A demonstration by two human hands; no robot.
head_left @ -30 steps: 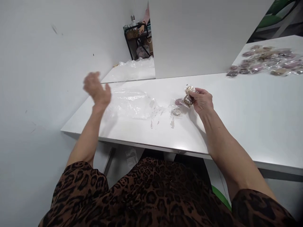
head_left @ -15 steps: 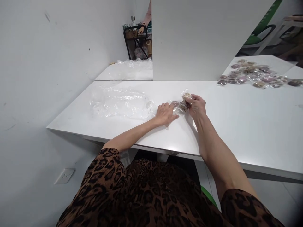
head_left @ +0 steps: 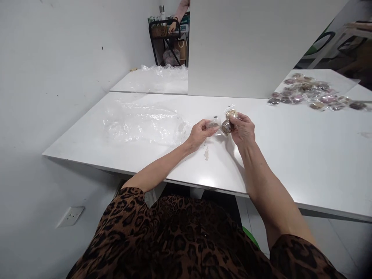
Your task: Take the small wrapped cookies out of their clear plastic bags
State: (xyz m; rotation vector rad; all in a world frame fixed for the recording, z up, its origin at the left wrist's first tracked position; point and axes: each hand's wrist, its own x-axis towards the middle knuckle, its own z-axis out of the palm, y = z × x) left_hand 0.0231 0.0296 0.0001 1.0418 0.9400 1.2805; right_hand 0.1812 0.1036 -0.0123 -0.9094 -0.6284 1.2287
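Observation:
My right hand (head_left: 243, 128) is closed on small clear packets: one with pale yellowish contents (head_left: 231, 114) and a darker brown one (head_left: 226, 127) just below it. Facing it, my left hand (head_left: 200, 131) pinches another clear packet (head_left: 213, 124) with brownish contents between thumb and fingers. Both hands are close together above the white table (head_left: 290, 155), and their packets nearly touch. What the packets contain is too small to name. To the left of my left hand, a large crumpled clear plastic bag (head_left: 142, 122) lies flat.
A pile of similar wrapped packets (head_left: 314, 91) lies at the back right. A white upright panel (head_left: 232, 46) stands at the table's back. Behind it are more clear plastic (head_left: 165, 71), a black cart (head_left: 164, 33) and another person's hand (head_left: 172, 27). A wall borders the left.
My left hand, earlier lying flat on the table by a packet, has picked that packet up and now pinches it. My right hand keeps its packets, with little movement.

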